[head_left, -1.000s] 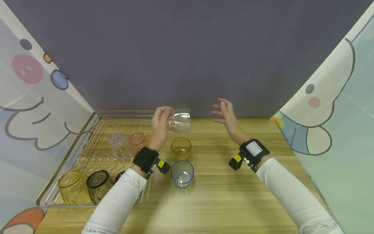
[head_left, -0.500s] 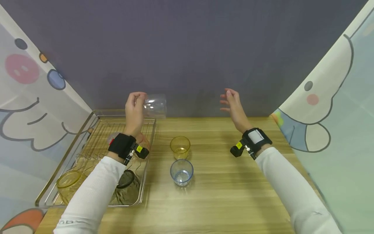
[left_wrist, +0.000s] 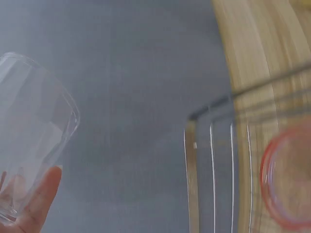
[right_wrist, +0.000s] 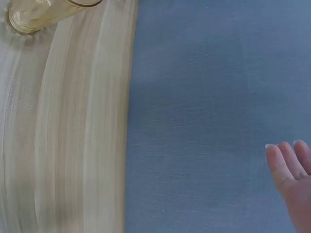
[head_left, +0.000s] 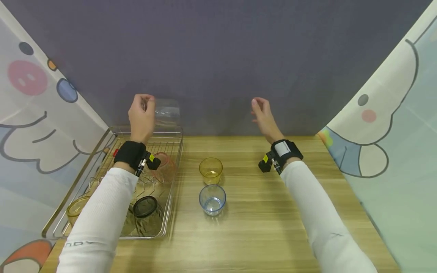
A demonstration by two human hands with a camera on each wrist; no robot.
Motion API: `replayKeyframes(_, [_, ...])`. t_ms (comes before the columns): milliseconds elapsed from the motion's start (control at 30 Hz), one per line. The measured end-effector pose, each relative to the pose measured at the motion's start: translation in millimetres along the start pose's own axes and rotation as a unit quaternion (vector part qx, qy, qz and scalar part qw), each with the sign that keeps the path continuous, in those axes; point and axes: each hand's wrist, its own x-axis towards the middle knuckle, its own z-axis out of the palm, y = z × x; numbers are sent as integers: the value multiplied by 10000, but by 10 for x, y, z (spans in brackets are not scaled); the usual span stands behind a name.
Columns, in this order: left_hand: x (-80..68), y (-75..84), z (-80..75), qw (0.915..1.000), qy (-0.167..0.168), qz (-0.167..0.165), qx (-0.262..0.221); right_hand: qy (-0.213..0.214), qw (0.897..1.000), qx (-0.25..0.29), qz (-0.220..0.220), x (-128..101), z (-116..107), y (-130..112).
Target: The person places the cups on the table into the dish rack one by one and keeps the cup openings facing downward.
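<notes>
My left hand grips a clear glass by one end, above the back of the wire dish rack. The glass lies sideways in the air, its wide end pointing right. In the left wrist view the clear glass shows faint facets, with a fingertip along its side. Held up over the back of the table, my right hand has loosely bent fingers and nothing in them. A yellow glass and a blue-rimmed glass stand upright on the table between the arms.
Inside the rack are an upturned pink glass, a dark glass and a yellow glass, partly behind my left sleeve. A grey wall rises behind the wooden table. Printed cartoon panels flank both sides.
My left hand has carried the clear glass left and up, from behind the yellow glass to over the rack's back. My right hand has risen slightly and stays empty.
</notes>
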Motion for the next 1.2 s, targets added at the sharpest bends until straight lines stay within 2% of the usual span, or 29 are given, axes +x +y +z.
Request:
replayKeyframes(133, [71,-80,-40,9991,103,28,416,-50,9996,-236,157,32,83,10])
replayKeyframes(333, [76,-176,-53,9953,-49,-57,969,9,9985,-299,467,19,105,83])
replayKeyframes(467, [85,-229,-104,9907,-56,-213,1341,-211,9988,23,438,12,244,115])
replayKeyframes(667, [92,-331,-243,9802,-140,-336,1945,-555,9944,715,538,5,594,76])
replayKeyframes(800, [73,-398,-321,9720,-264,-311,2315,-844,9883,1079,670,-16,856,51])
replayKeyframes(967, [51,-473,-370,9659,-345,-330,2543,-1419,9756,1374,963,-110,1158,58])
replayKeyframes(1067, [41,-520,-394,9640,-389,-457,2591,-1730,9683,1415,1114,-176,1283,81])
replayKeyframes(1200, [31,-594,-465,9571,-608,-733,2738,-1951,9611,1389,1373,-245,1412,92])
